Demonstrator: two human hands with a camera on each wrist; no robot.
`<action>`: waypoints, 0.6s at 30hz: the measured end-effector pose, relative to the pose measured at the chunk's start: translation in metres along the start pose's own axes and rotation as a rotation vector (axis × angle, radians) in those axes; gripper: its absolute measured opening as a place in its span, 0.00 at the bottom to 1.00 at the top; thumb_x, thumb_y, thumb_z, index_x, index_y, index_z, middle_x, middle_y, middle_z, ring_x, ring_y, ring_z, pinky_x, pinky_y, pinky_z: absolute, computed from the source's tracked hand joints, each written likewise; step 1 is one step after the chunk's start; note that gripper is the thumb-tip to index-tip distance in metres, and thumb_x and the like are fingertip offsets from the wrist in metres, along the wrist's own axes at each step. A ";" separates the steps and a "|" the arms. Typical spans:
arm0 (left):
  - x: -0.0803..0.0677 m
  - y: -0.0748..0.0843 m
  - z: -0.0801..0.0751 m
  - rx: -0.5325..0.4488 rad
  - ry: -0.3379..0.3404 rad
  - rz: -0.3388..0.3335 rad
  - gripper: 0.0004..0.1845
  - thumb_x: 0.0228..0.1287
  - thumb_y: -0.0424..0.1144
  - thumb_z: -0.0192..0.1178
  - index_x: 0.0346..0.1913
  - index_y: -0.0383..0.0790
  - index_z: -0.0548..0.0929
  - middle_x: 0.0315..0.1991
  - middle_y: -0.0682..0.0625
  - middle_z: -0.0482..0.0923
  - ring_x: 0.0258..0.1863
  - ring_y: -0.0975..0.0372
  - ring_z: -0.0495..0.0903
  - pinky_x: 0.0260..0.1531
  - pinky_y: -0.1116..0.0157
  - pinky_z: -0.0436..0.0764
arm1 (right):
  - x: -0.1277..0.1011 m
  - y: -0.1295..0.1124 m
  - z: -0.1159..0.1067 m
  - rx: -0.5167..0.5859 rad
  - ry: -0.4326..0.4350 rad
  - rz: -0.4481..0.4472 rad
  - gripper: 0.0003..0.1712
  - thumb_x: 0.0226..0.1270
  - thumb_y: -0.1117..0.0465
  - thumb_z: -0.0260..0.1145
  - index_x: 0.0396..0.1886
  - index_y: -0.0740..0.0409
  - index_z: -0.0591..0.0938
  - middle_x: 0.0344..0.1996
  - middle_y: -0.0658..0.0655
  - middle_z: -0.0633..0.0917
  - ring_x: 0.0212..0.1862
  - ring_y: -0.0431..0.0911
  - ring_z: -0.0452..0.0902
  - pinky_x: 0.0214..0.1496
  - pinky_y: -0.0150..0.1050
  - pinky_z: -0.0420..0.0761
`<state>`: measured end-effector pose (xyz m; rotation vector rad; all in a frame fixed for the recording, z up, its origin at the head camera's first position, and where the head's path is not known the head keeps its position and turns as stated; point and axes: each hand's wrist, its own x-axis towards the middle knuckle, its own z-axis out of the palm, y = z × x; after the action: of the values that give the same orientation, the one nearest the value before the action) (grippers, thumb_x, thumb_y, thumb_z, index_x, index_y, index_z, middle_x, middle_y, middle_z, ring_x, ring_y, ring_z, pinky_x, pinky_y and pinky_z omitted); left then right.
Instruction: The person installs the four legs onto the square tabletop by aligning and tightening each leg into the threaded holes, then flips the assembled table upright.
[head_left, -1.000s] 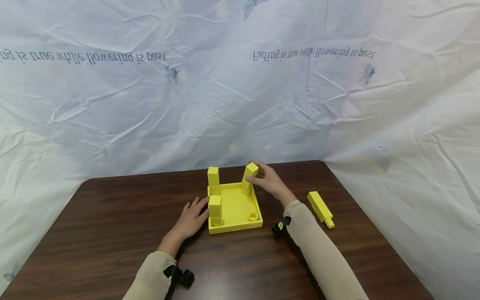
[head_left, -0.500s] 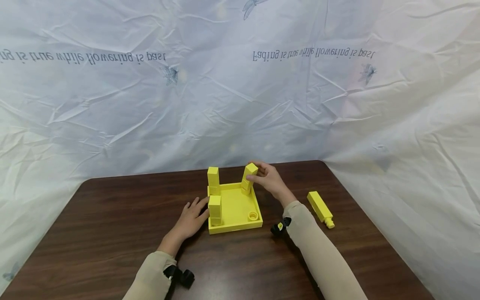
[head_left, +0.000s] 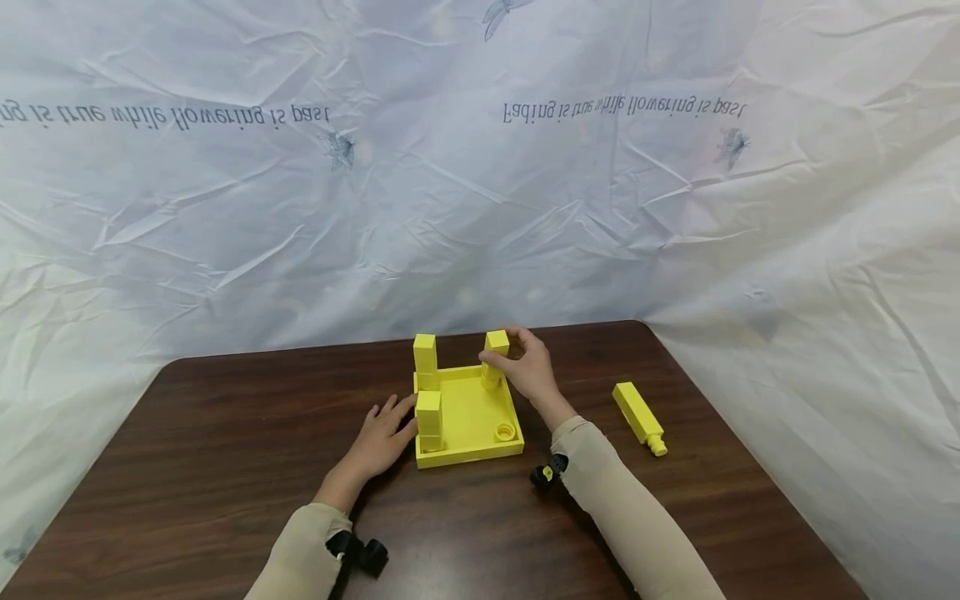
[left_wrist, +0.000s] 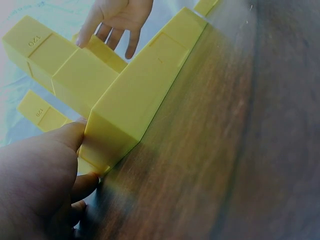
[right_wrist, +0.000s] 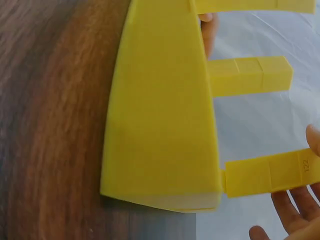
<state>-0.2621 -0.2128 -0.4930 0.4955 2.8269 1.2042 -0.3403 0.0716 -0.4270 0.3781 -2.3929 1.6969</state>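
At the tray's (head_left: 468, 450) far corner, right hand (head_left: 528, 371) pinches upright leg (head_left: 493, 358).

In the left wrist view our left hand (left_wrist: 35, 185) is cut off at the lower left edge. In the right wrist view only fingertips (right_wrist: 295, 220) show at lower right; the tabletop (right_wrist: 45, 125) is blurred.

One yellow tray (head_left: 468, 417), three upright yellow posts (head_left: 428, 419), one loose post (head_left: 639, 416), seemingly one empty socket (head_left: 506, 432), two hands (head_left: 382, 439).
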 end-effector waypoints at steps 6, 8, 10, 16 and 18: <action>0.000 0.000 0.000 -0.002 0.002 0.002 0.32 0.87 0.49 0.48 0.83 0.37 0.60 0.80 0.34 0.60 0.83 0.37 0.45 0.78 0.34 0.36 | -0.003 0.000 0.003 -0.004 0.002 -0.007 0.40 0.66 0.53 0.80 0.73 0.58 0.75 0.63 0.62 0.81 0.58 0.57 0.78 0.60 0.56 0.81; 0.000 0.000 0.000 -0.002 0.004 0.005 0.32 0.87 0.49 0.48 0.83 0.37 0.60 0.80 0.34 0.60 0.83 0.37 0.45 0.78 0.34 0.37 | -0.002 0.001 0.000 0.021 -0.029 -0.001 0.43 0.66 0.53 0.80 0.76 0.57 0.72 0.66 0.62 0.79 0.63 0.59 0.76 0.65 0.57 0.78; 0.000 0.000 0.001 0.000 0.004 0.001 0.32 0.87 0.49 0.48 0.83 0.37 0.60 0.80 0.34 0.60 0.83 0.37 0.45 0.78 0.35 0.37 | 0.000 0.001 -0.004 0.053 -0.070 0.006 0.45 0.65 0.54 0.81 0.78 0.54 0.70 0.69 0.62 0.76 0.68 0.59 0.73 0.70 0.57 0.75; -0.001 0.000 0.000 -0.007 0.001 -0.007 0.32 0.87 0.49 0.48 0.84 0.38 0.60 0.81 0.35 0.59 0.83 0.38 0.44 0.79 0.36 0.36 | 0.015 0.003 -0.024 0.163 -0.249 0.012 0.39 0.70 0.60 0.77 0.78 0.55 0.71 0.74 0.60 0.74 0.77 0.58 0.66 0.75 0.59 0.69; -0.001 0.000 0.000 -0.007 0.001 -0.007 0.32 0.87 0.48 0.48 0.84 0.38 0.60 0.81 0.35 0.59 0.83 0.38 0.44 0.79 0.36 0.36 | 0.019 0.003 -0.029 0.193 -0.306 0.022 0.36 0.71 0.62 0.75 0.76 0.55 0.73 0.73 0.59 0.75 0.76 0.58 0.67 0.75 0.59 0.70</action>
<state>-0.2615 -0.2126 -0.4929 0.4844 2.8218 1.2127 -0.3593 0.0980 -0.4148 0.6881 -2.4453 2.0157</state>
